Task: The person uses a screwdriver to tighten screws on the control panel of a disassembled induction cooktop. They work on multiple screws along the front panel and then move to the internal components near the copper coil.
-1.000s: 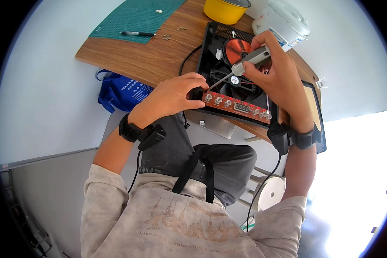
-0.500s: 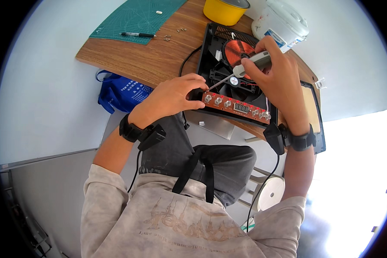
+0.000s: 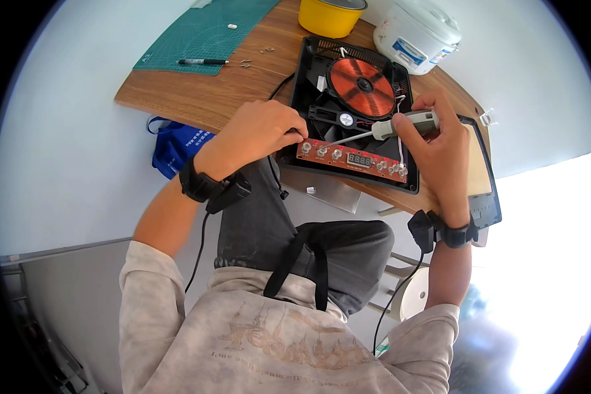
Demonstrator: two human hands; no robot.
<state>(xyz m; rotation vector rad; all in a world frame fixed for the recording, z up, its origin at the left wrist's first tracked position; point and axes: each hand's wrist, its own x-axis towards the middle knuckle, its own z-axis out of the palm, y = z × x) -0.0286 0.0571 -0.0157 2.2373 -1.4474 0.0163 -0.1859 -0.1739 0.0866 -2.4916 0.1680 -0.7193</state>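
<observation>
My right hand [image 3: 440, 138] grips a screwdriver [image 3: 387, 129] with a grey and white handle. Its shaft slants down-left to the left part of a red-brown circuit board [image 3: 358, 159] with clear buttons and a digit display. The board lies along the near edge of an open black appliance housing [image 3: 413, 180], which holds a round copper coil [image 3: 351, 85] and a black fan part [image 3: 331, 117]. My left hand [image 3: 262, 131] has its fingers closed at the board's left end; whatever is between the fingertips is hidden.
A green cutting mat [image 3: 170, 52] with a pen [image 3: 203, 62], small metal bits [image 3: 245, 64], a yellow pot [image 3: 328, 16] and a white cooker [image 3: 413, 36] sit on the wooden table [image 3: 151, 92]. A flat panel [image 3: 479, 164] lies right; a blue bag [image 3: 177, 151] is below left.
My right hand and the screwdriver have moved down and right, uncovering the coil, and the shaft lies flatter. My left hand has shifted left and slightly upward, with fingers drawn closer together.
</observation>
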